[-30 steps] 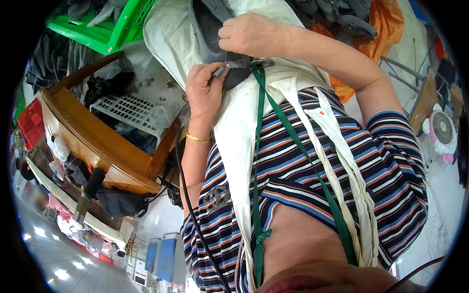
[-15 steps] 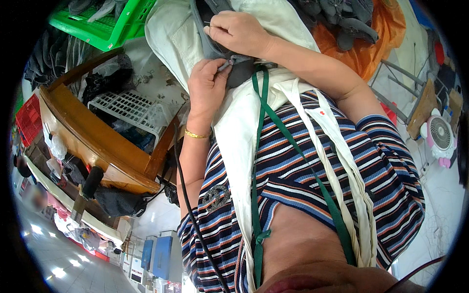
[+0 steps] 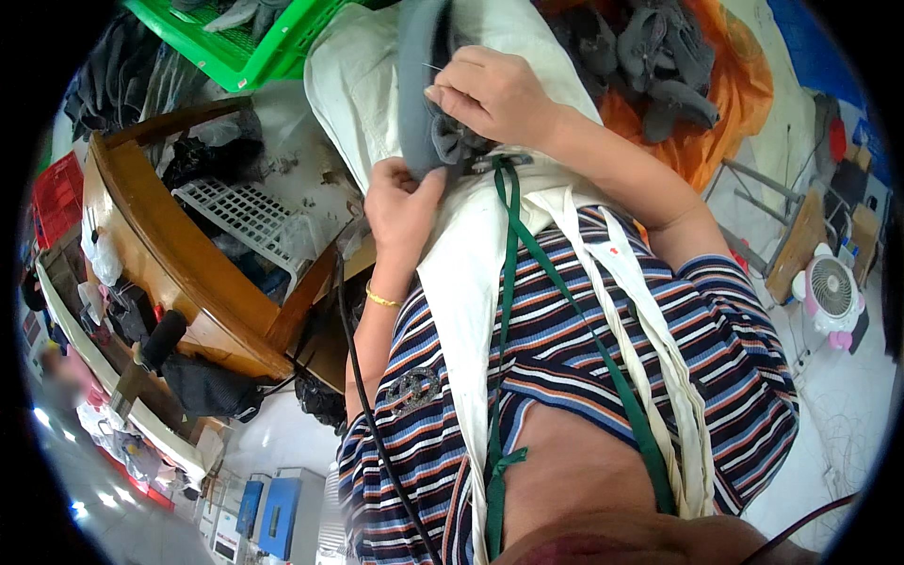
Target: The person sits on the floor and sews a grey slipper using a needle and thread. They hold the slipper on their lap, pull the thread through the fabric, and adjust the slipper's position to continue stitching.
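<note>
A grey cloth shoe (image 3: 419, 108) lies over the cream apron (image 3: 353, 71) on my lap. A small grey bow (image 3: 456, 143) sits on its near end. My left hand (image 3: 399, 209) is closed on the shoe's near left edge, thumb on top and fingers partly hidden beneath it. Above the shoe's opening, my right hand (image 3: 494, 96) is closed in a pinch. From its fingertips a thin needle (image 3: 430, 67) sticks out to the left. Any thread is too fine to make out.
Several grey shoes (image 3: 664, 56) are heaped on an orange cloth (image 3: 744, 66) at the far right. A green crate (image 3: 247, 58) stands at the far left, above a curved wooden table (image 3: 155, 250) with a white plastic rack (image 3: 247, 215). A small fan (image 3: 832, 290) is at right.
My left hand has shifted from pinching by the bow to holding the shoe's edge. The shoe has turned a little, and my right hand has moved slightly right and nearer. The whole view has shifted.
</note>
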`<state>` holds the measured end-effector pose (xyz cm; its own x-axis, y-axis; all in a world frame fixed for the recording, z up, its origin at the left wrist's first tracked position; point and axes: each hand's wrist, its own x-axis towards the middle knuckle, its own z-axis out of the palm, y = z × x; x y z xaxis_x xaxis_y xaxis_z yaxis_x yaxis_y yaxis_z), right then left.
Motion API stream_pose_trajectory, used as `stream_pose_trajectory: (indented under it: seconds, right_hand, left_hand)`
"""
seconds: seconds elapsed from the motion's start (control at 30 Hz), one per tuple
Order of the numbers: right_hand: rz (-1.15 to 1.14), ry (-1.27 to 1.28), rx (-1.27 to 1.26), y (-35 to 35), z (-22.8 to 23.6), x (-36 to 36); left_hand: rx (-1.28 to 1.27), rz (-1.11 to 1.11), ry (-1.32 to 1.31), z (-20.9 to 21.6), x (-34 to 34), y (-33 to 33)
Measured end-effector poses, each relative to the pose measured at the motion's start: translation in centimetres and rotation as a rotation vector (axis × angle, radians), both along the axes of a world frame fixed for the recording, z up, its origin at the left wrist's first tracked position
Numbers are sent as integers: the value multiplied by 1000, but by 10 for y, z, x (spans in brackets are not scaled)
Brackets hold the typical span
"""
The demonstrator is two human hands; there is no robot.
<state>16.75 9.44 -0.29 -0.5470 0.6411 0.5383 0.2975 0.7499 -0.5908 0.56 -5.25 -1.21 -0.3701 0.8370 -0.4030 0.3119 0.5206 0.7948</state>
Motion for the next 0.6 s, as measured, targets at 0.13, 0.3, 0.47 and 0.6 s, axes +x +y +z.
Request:
stream_pose_trajectory:
  seconds: [0.13, 0.3, 0.47, 0.6]
  right_hand:
    - [-119, -109, 285, 25, 34, 24]
    - [-227, -143, 328, 48, 50, 59]
    - [-124, -372, 48, 42, 32, 81]
    - [-74, -555, -110, 44, 14, 72]
  left_hand:
    - [521, 332, -332, 11, -19, 19]
    - [760, 383, -286, 48, -70, 62]
    - [436, -19, -293, 27, -109, 107]
    - [443, -82, 274, -11, -105, 125]
